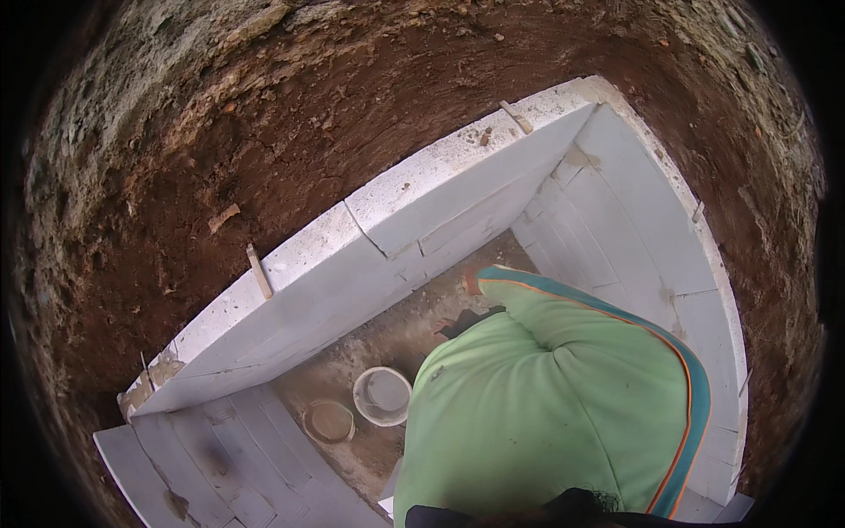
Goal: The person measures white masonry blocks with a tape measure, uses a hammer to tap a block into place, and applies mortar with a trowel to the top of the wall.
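Note:
A pale green sleeve (563, 387) with a teal and orange stripe fills the lower right, bent so that it covers much of the pit floor. At its far end only a sliver of my right hand (471, 282) shows, low over the dirt floor near the long wall; its fingers are hidden. Just below it a bit of bare skin (443, 326) emerges from dark cloth, too small to tell whether it is my left hand. Left of the sleeve stand a white bucket (385, 396) with grey material inside and a smaller brownish tub (329, 422).
Pale block walls (308, 299) enclose the narrow pit, with visible joints and grey mortar smears. Small wooden pieces (260, 271) lie across the top edge of the long wall. Reddish-brown earth (352, 114) rises steeply outside. Grey panelled blockwork (229, 458) closes the lower left.

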### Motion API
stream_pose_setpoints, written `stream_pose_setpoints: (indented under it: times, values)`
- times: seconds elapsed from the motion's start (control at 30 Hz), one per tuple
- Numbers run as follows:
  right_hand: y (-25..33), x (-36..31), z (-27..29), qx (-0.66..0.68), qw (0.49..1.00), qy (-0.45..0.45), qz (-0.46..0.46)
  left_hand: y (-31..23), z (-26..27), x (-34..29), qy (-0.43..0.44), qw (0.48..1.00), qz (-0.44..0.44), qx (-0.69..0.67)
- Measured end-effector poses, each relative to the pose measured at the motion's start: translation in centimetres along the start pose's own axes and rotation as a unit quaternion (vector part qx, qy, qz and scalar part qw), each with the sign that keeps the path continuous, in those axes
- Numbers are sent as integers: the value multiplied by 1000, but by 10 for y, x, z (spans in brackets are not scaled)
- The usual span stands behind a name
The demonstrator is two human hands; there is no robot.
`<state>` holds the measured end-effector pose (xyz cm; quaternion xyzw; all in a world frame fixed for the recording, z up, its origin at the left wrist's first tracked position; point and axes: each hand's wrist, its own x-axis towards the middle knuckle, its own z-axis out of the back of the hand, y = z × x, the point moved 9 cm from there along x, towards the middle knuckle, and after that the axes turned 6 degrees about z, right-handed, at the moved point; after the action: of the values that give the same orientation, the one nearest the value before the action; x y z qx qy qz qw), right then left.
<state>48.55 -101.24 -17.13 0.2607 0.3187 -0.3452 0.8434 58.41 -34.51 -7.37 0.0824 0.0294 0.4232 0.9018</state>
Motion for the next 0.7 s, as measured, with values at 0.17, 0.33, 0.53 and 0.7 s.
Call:
stream_pose_setpoints:
  times: [0.17, 0.33, 0.53, 0.7]
  values:
    - [1, -19, 1, 39, 998, -39, -15, -16, 2, 3, 8, 1000, -22, 1]
    - [14, -23, 12, 44, 997, -66, 4, -8, 3, 2, 11, 1000, -24, 5]
    - [20, -21, 22, 19, 997, -64, 26, 10, 5, -1, 21, 1000, -13, 11]
    - [17, -11, 17, 10, 994, -66, 92, 19, 13, -6, 29, 999, 7, 16]
